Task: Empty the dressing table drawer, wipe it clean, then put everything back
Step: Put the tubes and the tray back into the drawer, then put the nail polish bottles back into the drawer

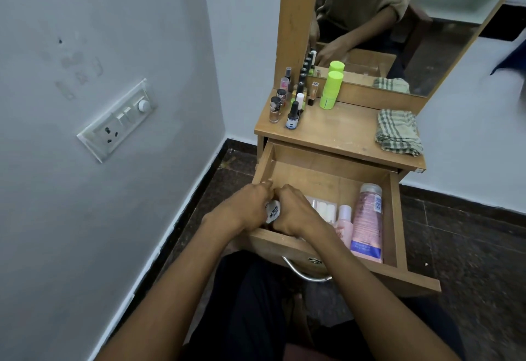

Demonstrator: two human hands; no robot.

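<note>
The wooden drawer of the dressing table is pulled out toward me. Both hands reach into its front left corner. My left hand and my right hand close together around a white round container labelled nail polish. Right of them in the drawer lie a clear pack of white pieces, a small pink bottle and a large pink bottle with a blue label. On the tabletop stand several nail polish bottles, a green bottle and a folded checked cloth.
A mirror rises behind the tabletop and reflects me. A grey wall with a switch and socket plate runs along the left. The drawer's metal handle hangs above my lap. Dark tiled floor surrounds the table.
</note>
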